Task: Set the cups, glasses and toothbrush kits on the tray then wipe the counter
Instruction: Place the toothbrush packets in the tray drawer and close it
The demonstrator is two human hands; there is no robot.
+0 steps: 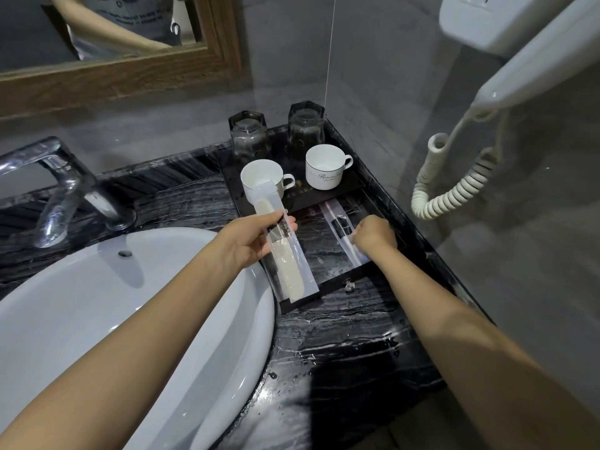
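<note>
The right-hand white cup (325, 172), sitting beyond the right hand (373, 235), is carrying a line of script starting with a large "R"; the rest is too small to read. Gold lettering is showing on the black tray (337, 280) between the cups, illegible.

The left hand (253, 240) is gripping a toothbrush kit (285, 251), a long clear sleeve with a cream handle and a dark band, and is holding it tilted over the tray's left edge, its top end overlapping the left white cup (261, 180) just beyond the fingers. The right hand is closing on a second toothbrush kit (341, 230) lying on the tray's lower section, a clear sleeve with a white handle and a black part inside.

Two upturned dark glasses (248, 139) (306, 129) are standing at the tray's far end, beyond both cups. The black marbled counter (341, 345) is glistening wet beneath the forearms. The white basin (97, 313) is lying under the left forearm.
</note>
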